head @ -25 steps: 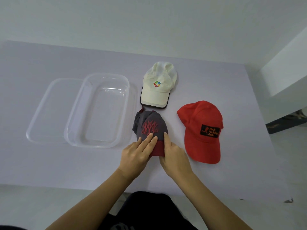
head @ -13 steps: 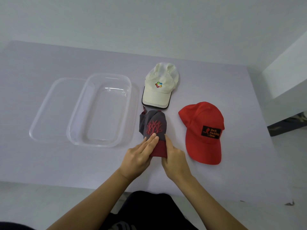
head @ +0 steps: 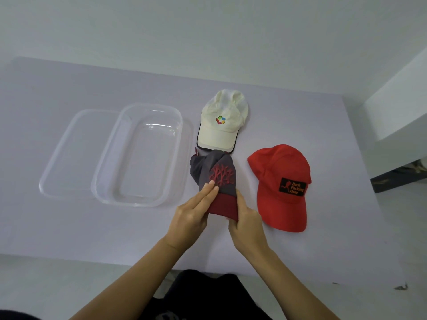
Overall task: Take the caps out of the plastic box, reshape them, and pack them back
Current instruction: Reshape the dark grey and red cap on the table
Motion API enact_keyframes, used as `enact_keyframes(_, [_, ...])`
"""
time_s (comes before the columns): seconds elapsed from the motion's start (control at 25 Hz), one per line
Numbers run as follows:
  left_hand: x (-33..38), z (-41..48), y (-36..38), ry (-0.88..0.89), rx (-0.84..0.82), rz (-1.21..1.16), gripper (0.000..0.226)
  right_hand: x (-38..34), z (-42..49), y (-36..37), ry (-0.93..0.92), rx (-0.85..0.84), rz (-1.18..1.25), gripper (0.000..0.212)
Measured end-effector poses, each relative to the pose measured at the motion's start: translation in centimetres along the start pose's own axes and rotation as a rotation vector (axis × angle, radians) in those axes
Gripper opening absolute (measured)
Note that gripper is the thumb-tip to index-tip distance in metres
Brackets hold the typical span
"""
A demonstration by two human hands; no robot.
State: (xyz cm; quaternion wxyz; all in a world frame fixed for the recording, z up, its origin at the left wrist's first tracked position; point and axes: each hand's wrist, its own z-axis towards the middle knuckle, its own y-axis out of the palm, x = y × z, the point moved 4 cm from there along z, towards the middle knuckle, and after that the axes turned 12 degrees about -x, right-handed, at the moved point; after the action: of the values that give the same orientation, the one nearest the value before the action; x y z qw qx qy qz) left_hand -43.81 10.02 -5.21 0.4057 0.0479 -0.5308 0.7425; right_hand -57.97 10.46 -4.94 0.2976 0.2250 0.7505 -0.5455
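Note:
A grey cap with a red branch design and a dark red brim is pinched narrow between both hands in the middle of the table. My left hand grips its left side and brim, and my right hand grips the right side of the brim. The cap's crown is folded and crumpled at its far end. A cream cap with a coloured logo lies just behind it. To the right a red cap with a black patch rests flat. The clear plastic box sits to the left with nothing in it.
The box's clear lid lies flat against the left side of the box. The lilac table ends at a near edge by my body. A white ledge rises at the far right beyond the table.
The grey cap has been squeezed narrower between my hands and its crown has folded up. Both hands have shifted from lying on top to gripping its sides.

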Motion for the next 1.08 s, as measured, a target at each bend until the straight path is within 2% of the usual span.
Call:
enact_keyframes(0.08, [0.2, -0.4, 0.1, -0.069, 0.047, -0.053, 0.035, -0.3, -0.1, 0.4, -0.016, -0.002, 0.023, 0.068])
enact_keyframes(0.2, [0.3, -0.5, 0.2, -0.084, 0.047, -0.060, 0.031, 0.0, 0.0, 0.3, -0.013, 0.012, 0.032, 0.070])
enact_keyframes(0.36, [-0.2, -0.7, 0.2, -0.208, 0.066, -0.073, 0.038, 0.1, -0.2, 0.2, 0.001, 0.018, 0.086, 0.072])
enact_keyframes(0.56, [-0.3, -0.2, -0.4, -0.192, 0.064, -0.134, 0.037, 0.5, -0.3, 0.3, 0.020, 0.040, 0.122, 0.073])
enact_keyframes(0.68, [-0.4, 0.0, 0.0, -0.187, 0.025, -0.231, 0.055, 0.9, -0.6, 0.1, 0.036, 0.062, 0.127, 0.076])
enact_keyframes(0.76, [-0.2, -0.3, 0.3, -0.313, 0.065, -0.370, 0.065, 0.4, -0.7, 0.4, 0.014, 0.066, 0.157, 0.075])
enact_keyframes(0.8, [-0.1, -0.4, 0.4, -0.366, 0.081, -0.417, 0.066, 0.2, -0.7, 0.5, 0.002, 0.068, 0.163, 0.074])
enact_keyframes(0.88, [0.2, -0.2, 0.0, -0.350, 0.086, -0.395, 0.064, 0.2, -0.7, 0.3, -0.017, 0.066, 0.105, 0.074])
enact_keyframes(0.96, [0.1, 0.0, -0.4, -0.278, 0.005, -0.340, 0.064, 0.7, -0.8, -0.3, -0.052, 0.076, 0.014, 0.073])
enact_keyframes(1.08, [-0.6, -0.7, -0.3, -0.357, -0.270, -0.523, 0.084, 0.6, -1.6, -0.4, -0.111, 0.088, -0.033, 0.070])
